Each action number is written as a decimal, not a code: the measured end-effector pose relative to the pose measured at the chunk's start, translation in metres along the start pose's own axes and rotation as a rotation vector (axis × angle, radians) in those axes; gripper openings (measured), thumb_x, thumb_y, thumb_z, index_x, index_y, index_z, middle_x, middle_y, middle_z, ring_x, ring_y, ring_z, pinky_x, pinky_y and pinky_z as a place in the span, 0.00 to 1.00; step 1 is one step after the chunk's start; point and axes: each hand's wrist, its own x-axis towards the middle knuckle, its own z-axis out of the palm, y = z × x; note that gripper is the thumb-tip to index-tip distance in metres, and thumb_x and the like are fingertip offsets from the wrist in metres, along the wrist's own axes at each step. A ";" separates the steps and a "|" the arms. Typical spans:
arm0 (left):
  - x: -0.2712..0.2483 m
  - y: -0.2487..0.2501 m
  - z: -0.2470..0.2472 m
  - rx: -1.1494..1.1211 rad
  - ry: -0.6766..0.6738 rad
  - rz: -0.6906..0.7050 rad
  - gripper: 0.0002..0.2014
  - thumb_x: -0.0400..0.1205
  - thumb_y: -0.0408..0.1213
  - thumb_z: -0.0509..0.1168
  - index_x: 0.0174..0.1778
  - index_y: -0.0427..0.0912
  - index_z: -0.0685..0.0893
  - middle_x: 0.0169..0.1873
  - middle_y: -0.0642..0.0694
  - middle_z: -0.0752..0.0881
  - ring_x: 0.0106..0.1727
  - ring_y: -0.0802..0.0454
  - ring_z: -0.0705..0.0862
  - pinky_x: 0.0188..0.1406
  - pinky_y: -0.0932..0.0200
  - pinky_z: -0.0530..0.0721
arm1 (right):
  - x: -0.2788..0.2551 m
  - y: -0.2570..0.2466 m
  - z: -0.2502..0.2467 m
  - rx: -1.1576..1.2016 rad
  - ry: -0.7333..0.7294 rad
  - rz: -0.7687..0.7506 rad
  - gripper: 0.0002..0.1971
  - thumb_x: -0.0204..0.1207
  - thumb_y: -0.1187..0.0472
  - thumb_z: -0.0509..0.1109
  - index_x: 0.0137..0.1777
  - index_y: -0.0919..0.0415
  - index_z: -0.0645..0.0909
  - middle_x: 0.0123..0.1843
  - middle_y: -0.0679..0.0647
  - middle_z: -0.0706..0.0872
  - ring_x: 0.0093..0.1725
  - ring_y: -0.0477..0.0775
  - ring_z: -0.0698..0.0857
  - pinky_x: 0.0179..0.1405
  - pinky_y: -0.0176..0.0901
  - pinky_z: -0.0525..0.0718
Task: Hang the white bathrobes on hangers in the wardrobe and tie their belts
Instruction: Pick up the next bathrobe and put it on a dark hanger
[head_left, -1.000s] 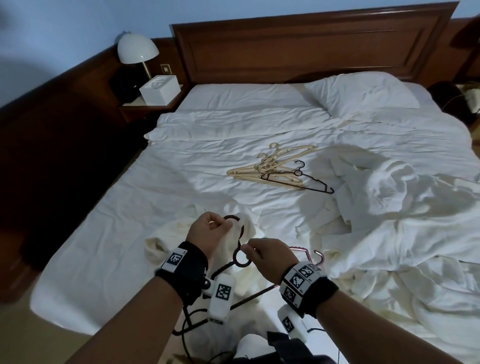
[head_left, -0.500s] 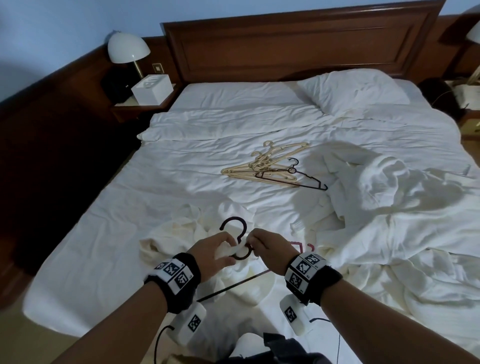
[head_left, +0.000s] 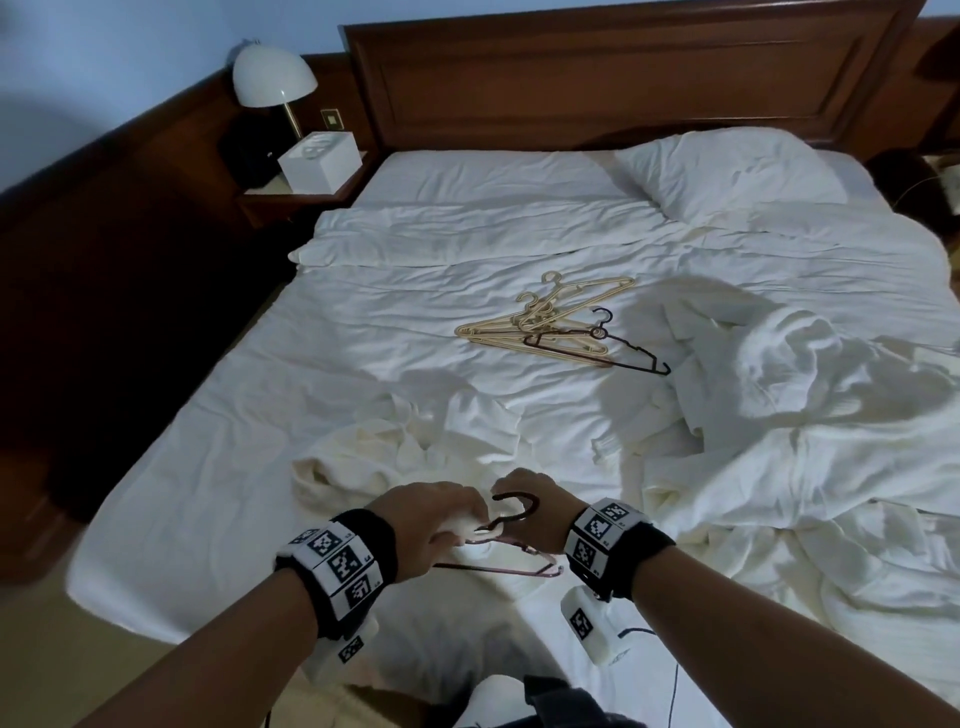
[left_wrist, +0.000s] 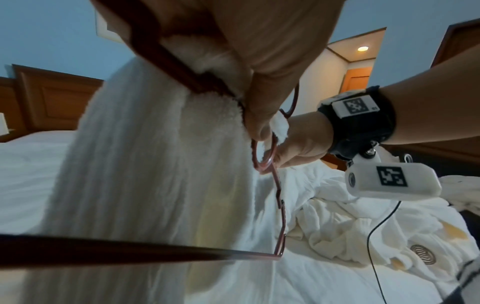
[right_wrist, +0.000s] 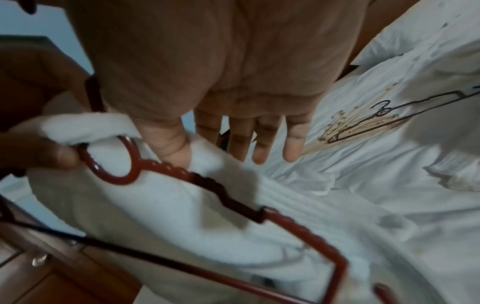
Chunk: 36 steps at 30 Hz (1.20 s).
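Holding 1 dark red hanger with white bathrobe cloth at the bed's near edge: left hand fingers clenched on cloth and hanger neck; right hand pinching cloth at the ring, other fingers straight. No writing legible; wrist bands carry square black-and-white markers. Wrist views alone show the hanger's notched shoulder. Spare hangers lie mid-bed. Hands sit lower than 1 second ago.
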 end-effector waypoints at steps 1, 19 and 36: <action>-0.003 -0.003 -0.003 0.013 -0.006 -0.001 0.20 0.77 0.41 0.65 0.59 0.67 0.68 0.58 0.59 0.83 0.56 0.55 0.82 0.53 0.66 0.74 | 0.000 -0.001 0.003 -0.004 -0.011 0.027 0.16 0.70 0.47 0.77 0.50 0.58 0.84 0.49 0.52 0.86 0.53 0.56 0.84 0.55 0.47 0.81; -0.077 -0.113 -0.115 0.101 0.637 -0.198 0.20 0.80 0.31 0.67 0.68 0.36 0.77 0.62 0.35 0.81 0.58 0.36 0.84 0.58 0.44 0.84 | 0.047 -0.138 0.024 -0.289 -0.067 -0.080 0.14 0.73 0.59 0.67 0.57 0.54 0.71 0.52 0.54 0.82 0.50 0.59 0.82 0.46 0.45 0.80; -0.521 -0.211 -0.326 -0.010 1.370 -0.380 0.14 0.79 0.51 0.64 0.55 0.48 0.82 0.38 0.62 0.86 0.39 0.66 0.83 0.39 0.72 0.78 | 0.197 -0.705 0.125 -0.585 0.460 -1.049 0.34 0.63 0.21 0.51 0.32 0.52 0.79 0.26 0.47 0.80 0.31 0.53 0.82 0.27 0.41 0.73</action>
